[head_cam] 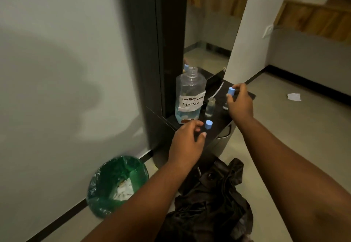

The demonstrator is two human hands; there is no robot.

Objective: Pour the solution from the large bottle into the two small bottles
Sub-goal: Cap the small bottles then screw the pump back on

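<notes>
Pinching a blue cap (231, 91), right hand (239, 102); left hand (187, 140) fingers released beside another cap (208, 124).

The right hand (239, 101) hides most of the farther small bottle (225, 106); the left hand (187, 141) covers the near worktop (218, 124) edge; both forearms are cut off by the lower edge; the bin's (117, 184) contents are blurred.
</notes>
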